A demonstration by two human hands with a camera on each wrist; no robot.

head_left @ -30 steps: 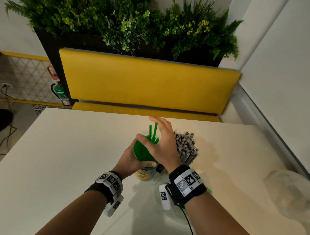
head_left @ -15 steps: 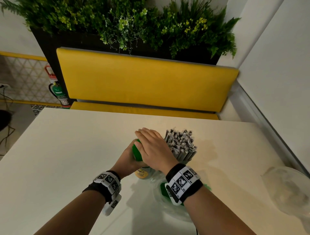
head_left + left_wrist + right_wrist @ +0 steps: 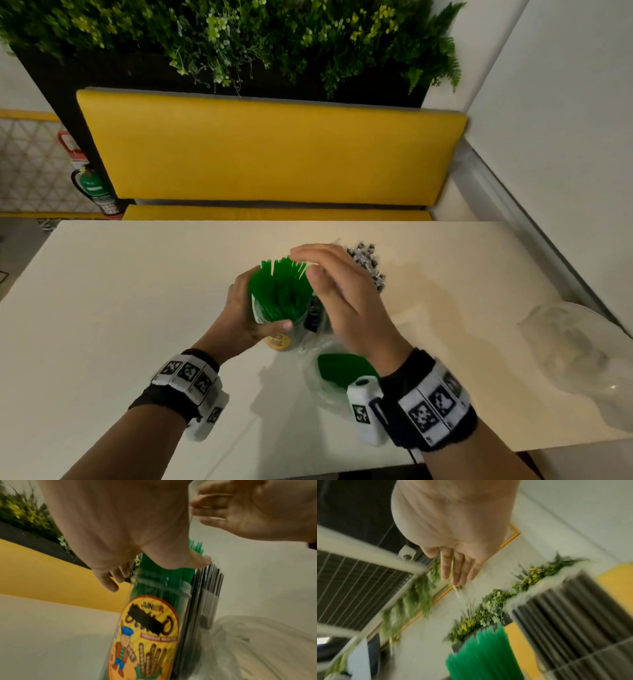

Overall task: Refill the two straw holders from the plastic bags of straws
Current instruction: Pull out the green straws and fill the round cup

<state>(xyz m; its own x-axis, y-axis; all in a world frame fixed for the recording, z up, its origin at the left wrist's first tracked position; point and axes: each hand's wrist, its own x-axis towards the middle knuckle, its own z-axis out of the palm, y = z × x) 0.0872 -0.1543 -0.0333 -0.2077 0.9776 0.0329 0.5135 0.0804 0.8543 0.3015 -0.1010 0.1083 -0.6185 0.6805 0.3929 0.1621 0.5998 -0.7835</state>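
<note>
A clear jar with a yellow label (image 3: 279, 337) (image 3: 147, 635) stands on the white table, packed with green straws (image 3: 279, 289) (image 3: 173, 577) (image 3: 481, 655). My left hand (image 3: 245, 310) (image 3: 120, 534) grips the jar's upper part, thumb at the front. My right hand (image 3: 337, 291) (image 3: 248, 511) (image 3: 455, 534) hovers flat just above the straw tips, fingers straight, holding nothing. Right behind it stands the second holder with dark wrapped straws (image 3: 368, 265) (image 3: 207, 586) (image 3: 573, 615). A clear plastic bag with green straws (image 3: 342, 370) lies near my right wrist.
An emptied crumpled clear bag (image 3: 582, 363) lies at the table's right edge. A yellow bench (image 3: 267, 147) and planter with greenery (image 3: 239, 37) stand beyond the table's far edge. A white wall (image 3: 565, 137) runs along the right.
My right hand pressed down on the green straws half a second ago and has since lifted off, uncovering them. The left hand has kept its grip on the jar.
</note>
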